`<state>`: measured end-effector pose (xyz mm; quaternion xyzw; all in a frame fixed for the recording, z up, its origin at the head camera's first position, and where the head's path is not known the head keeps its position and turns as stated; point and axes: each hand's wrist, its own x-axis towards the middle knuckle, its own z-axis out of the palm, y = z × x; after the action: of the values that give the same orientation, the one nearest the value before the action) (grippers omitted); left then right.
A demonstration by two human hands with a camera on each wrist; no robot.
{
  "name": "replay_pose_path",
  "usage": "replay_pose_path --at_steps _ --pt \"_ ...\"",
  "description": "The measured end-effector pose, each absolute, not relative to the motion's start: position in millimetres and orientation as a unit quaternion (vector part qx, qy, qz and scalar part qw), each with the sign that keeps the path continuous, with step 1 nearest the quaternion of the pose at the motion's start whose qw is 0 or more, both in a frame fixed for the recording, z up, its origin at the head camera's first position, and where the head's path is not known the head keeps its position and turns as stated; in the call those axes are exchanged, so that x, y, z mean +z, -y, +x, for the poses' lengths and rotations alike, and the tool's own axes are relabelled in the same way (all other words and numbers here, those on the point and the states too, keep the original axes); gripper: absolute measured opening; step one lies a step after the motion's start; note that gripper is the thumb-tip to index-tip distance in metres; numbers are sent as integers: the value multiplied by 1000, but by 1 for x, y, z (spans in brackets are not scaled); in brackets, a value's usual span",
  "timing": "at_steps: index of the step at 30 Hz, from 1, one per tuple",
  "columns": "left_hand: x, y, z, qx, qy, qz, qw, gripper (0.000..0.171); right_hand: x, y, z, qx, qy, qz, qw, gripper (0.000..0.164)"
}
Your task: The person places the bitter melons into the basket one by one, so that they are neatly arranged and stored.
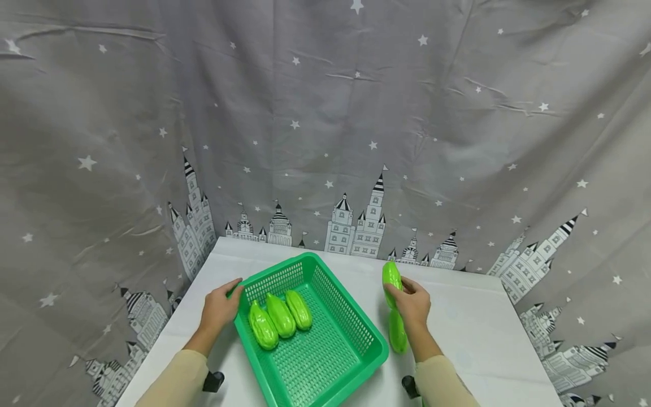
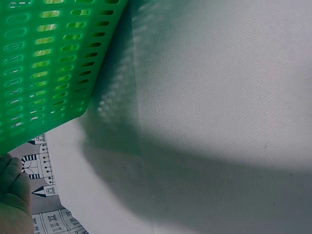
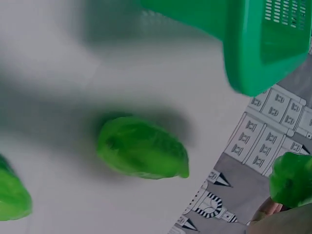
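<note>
A person's two bare hands work at a white surface (image 1: pixel 468 316), with clock directions taken from the middle of a green plastic basket (image 1: pixel 375 355). The left hand (image 1: pixel 220 308) is at the basket's 10 o'clock corner, thumb and fingers closed loosely about the rim, probably to steady it. Inside, toward 10 o'clock, three glossy green gourds (image 1: pixel 278 315) lie side by side with their narrow ends pointing toward 11; the close row likely stops them rolling.

At 2 to 3 o'clock, outside the basket, the right hand (image 1: pixel 414 305) has its grip narrowed on a fourth gourd (image 1: pixel 390 278), thumb and fingers pinching its side. The gourd is held lengthwise, its far end free, perhaps so the fingers need span only its width. A fifth gourd (image 3: pixel 141 148) lies on the surface at 3 o'clock, just beside the basket; a sixth gourd (image 3: pixel 12 195) lies near 4 o'clock, mostly hidden by the right sleeve (image 1: pixel 442 381) in the head view. A gray castle-print curtain (image 1: pixel 325 113) hangs at 12 o'clock.
</note>
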<state>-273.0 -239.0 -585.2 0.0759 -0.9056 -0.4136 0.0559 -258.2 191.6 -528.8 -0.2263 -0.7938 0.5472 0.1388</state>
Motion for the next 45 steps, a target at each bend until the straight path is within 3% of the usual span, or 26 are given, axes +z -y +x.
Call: replay_pose_path --at_steps 23,45 --pt "-585 239 -272 -417 903 79 73 42 -515 -119 -281 593 787 -139 100 53" --pt "-587 238 -271 -423 898 86 85 40 -529 -66 -290 578 812 -73 39 50"
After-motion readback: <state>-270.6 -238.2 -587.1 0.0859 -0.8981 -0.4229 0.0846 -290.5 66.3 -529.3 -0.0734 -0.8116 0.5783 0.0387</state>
